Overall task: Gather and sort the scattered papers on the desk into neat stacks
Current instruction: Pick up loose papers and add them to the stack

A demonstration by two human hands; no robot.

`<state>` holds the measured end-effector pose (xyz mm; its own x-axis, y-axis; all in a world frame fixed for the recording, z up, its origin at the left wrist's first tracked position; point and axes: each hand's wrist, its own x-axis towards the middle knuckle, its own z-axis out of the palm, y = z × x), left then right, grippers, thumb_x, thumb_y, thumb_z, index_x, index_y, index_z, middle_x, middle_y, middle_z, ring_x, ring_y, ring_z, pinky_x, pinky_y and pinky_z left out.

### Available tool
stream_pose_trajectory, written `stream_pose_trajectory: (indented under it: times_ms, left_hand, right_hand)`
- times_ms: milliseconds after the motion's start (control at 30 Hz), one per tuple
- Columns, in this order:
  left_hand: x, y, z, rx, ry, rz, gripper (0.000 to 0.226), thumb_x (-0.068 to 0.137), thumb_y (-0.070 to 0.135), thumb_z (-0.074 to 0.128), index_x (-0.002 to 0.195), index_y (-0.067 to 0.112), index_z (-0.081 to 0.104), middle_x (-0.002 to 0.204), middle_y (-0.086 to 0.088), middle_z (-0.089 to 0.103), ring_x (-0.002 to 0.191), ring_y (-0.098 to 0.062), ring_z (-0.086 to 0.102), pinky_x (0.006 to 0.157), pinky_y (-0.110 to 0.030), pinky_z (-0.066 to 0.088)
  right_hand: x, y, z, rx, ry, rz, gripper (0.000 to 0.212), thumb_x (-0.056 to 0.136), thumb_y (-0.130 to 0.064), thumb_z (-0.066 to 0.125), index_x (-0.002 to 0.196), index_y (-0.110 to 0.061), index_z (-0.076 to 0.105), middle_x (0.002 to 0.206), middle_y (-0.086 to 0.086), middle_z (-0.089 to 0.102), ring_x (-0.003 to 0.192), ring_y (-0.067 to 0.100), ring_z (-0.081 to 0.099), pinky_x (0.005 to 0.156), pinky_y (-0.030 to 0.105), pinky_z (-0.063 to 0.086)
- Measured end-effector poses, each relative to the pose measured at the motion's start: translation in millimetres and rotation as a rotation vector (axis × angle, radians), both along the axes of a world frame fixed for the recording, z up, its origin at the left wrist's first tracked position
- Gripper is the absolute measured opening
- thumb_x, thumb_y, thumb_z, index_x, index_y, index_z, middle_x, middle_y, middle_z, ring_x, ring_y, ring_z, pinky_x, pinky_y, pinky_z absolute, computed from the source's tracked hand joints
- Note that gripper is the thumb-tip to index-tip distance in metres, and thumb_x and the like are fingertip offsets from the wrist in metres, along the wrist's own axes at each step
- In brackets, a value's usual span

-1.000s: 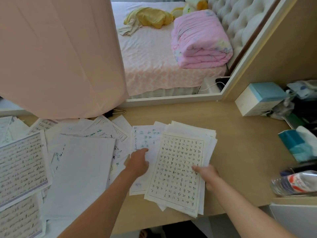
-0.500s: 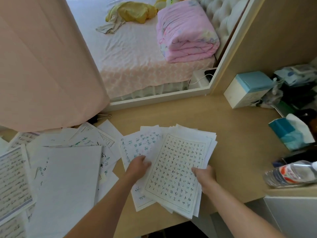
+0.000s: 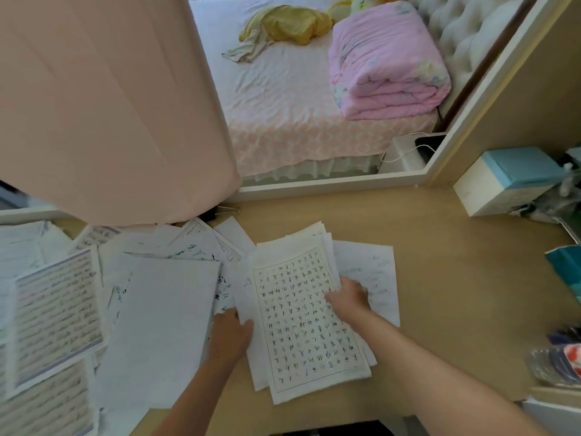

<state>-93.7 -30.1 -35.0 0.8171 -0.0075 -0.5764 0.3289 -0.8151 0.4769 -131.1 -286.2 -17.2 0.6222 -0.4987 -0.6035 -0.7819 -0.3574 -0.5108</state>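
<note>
A stack of grid sheets with handwritten characters [image 3: 298,322] lies on the wooden desk [image 3: 456,294] at the centre, its edges uneven. My left hand [image 3: 231,336] grips the stack's left edge, thumb on top. My right hand [image 3: 347,298] grips the stack's right edge near the top. One faintly marked sheet [image 3: 375,275] lies flat to the right, partly under my right hand. Scattered papers cover the desk's left side: a large blank sheet [image 3: 163,325] and lined printed sheets [image 3: 56,316].
A pink curtain [image 3: 103,105] hangs over the desk's back left, a black binder clip [image 3: 220,212] at its hem. At the right stand a white and blue box [image 3: 506,180], a teal tissue pack [image 3: 566,269] and a lying water bottle [image 3: 556,363]. A bed lies beyond the desk.
The grid stack has swung left and turned more upright, uncovering a single sheet at its right. My left hand left the loose sheet and took the stack's left edge.
</note>
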Motion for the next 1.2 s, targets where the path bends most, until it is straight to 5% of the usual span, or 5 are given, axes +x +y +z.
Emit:
stream_pose_trajectory:
  times_ms: [133, 300, 833, 1100, 1200]
  left_hand:
    - [10.8, -7.9, 10.5, -0.06, 0.038, 0.146, 0.085, 0.079, 0.039, 0.072, 0.147, 0.005, 0.033, 0.14, -0.016, 0.044, 0.127, -0.034, 0.048, 0.104, -0.047, 0.045]
    - [12.4, -11.6, 13.4, -0.101, 0.071, 0.202, 0.102, 0.076, 0.039, 0.078, 0.155, 0.013, 0.018, 0.151, -0.013, 0.037, 0.139, -0.034, 0.036, 0.11, -0.053, 0.038]
    - [20.2, -29.2, 31.0, -0.664, 0.245, 0.506, 0.046, 0.087, 0.023, 0.074, 0.126, 0.018, 0.051, 0.117, -0.006, 0.069, 0.099, -0.025, 0.069, 0.089, -0.048, 0.056]
    - [0.3, -75.3, 22.1, -0.273, 0.233, 0.105, 0.017, 0.093, 0.009, 0.052, 0.094, 0.025, 0.057, 0.102, -0.002, 0.063, 0.083, -0.015, 0.06, 0.081, -0.033, 0.054]
    - [1.0, -68.8, 11.1, -0.081, 0.162, 0.061, 0.034, 0.087, 0.02, 0.062, 0.12, 0.015, 0.055, 0.123, -0.01, 0.053, 0.106, -0.024, 0.058, 0.093, -0.038, 0.052]
  right_hand:
    - [11.7, 20.1, -2.4, -0.055, 0.036, 0.039, 0.067, 0.083, -0.018, 0.056, 0.147, -0.028, 0.037, 0.145, 0.006, 0.031, 0.13, 0.028, 0.028, 0.1, 0.044, 0.045]
    - [18.1, 31.8, 3.8, 0.136, 0.005, -0.179, 0.064, 0.082, -0.01, 0.062, 0.139, -0.021, 0.037, 0.131, 0.007, 0.042, 0.101, 0.024, 0.053, 0.066, 0.031, 0.053]
    - [16.4, -33.3, 33.4, 0.367, -0.216, 0.013, 0.023, 0.089, -0.013, 0.069, 0.111, -0.019, 0.065, 0.104, 0.001, 0.074, 0.089, 0.018, 0.072, 0.08, 0.039, 0.061]
    - [59.7, -49.5, 7.1, -0.285, 0.021, 0.563, 0.049, 0.091, -0.026, 0.056, 0.139, -0.026, 0.046, 0.144, 0.002, 0.037, 0.135, 0.026, 0.03, 0.101, 0.05, 0.046]
    - [56.0, -46.4, -1.4, -0.235, 0.119, 0.543, 0.074, 0.084, -0.031, 0.064, 0.149, -0.029, 0.03, 0.153, 0.002, 0.022, 0.14, 0.028, 0.02, 0.105, 0.05, 0.043]
